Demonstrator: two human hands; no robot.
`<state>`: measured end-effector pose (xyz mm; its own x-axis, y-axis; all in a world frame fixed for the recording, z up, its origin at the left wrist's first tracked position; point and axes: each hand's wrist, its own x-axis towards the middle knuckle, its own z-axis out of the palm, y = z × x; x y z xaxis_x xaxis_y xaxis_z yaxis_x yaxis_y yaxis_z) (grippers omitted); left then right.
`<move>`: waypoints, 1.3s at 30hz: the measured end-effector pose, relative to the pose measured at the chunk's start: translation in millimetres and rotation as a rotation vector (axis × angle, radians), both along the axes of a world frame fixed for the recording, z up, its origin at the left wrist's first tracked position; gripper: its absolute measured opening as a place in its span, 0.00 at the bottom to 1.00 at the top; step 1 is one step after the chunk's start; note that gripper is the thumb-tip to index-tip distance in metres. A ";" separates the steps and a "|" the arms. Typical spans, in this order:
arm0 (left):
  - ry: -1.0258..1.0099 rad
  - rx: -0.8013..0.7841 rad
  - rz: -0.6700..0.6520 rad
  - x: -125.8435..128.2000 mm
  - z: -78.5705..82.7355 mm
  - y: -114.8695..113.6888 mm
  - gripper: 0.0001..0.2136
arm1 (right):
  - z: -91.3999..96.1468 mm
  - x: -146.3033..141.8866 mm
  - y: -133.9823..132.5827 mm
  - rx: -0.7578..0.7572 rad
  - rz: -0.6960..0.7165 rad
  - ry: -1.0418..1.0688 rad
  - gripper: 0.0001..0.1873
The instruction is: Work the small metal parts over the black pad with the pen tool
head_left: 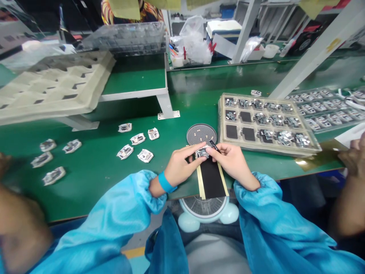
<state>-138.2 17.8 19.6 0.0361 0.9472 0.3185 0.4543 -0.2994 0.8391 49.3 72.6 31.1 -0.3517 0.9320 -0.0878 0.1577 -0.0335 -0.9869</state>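
Note:
My left hand (184, 163) pinches a small silver-and-white electronic housing (202, 153) between thumb and fingers, just above the front of a round grey perforated dish (201, 133). My right hand (232, 160) meets it from the other side, its thumb pressed to the housing's edge. A slim black tool (213, 145) with white marks sticks up from the right fingers; its working end is hidden. Below both hands lies a black mat strip (212, 179) edged with yellow tape. Small pale parts are scattered in the dish.
Several similar housings (137, 139) lie on the green table to the left. A compartment tray (269, 125) of small assemblies stands at right. A raised shelf (137, 76) carries a moulded tray (57, 82). Other people's arms (349, 182) flank both sides.

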 end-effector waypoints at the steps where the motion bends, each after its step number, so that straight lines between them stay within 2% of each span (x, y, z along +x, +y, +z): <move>1: -0.009 -0.004 0.005 0.1 -0.1 0.1 0.21 | 0.2 1.5 0.3 0.013 0.027 0.004 0.20; 5: -0.041 -0.029 0.005 0.5 -0.5 0.4 0.21 | 2.0 8.6 2.4 0.028 0.116 -0.021 0.16; 16: -0.004 0.000 -0.024 -1.0 1.4 0.4 0.23 | 8.4 15.2 11.6 -0.139 0.211 -0.075 0.20; 22: 0.001 0.053 -0.046 -2.3 1.1 0.3 0.20 | 0.5 12.1 10.8 -0.067 0.195 -0.040 0.19; 26: -0.157 -0.141 -0.004 -2.4 -0.6 0.8 0.22 | -7.2 7.4 7.3 0.009 0.111 0.071 0.20; 29: -0.318 -0.271 -0.030 -2.1 -1.8 1.8 0.25 | -8.7 5.2 4.1 0.044 0.085 0.114 0.21; 36: -0.493 -0.353 -0.085 -0.8 5.7 3.3 0.27 | -8.6 3.8 1.2 0.071 0.081 0.219 0.22; 39: -0.547 -0.387 -0.137 -2.9 11.7 4.5 0.24 | -8.1 3.1 0.4 0.079 0.058 0.234 0.21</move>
<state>-141.1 22.3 31.2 0.0943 0.9949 -0.0356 -0.0863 0.0438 0.9953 52.4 73.0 23.0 -0.4073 0.9102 0.0746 -0.0761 0.0475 -0.9960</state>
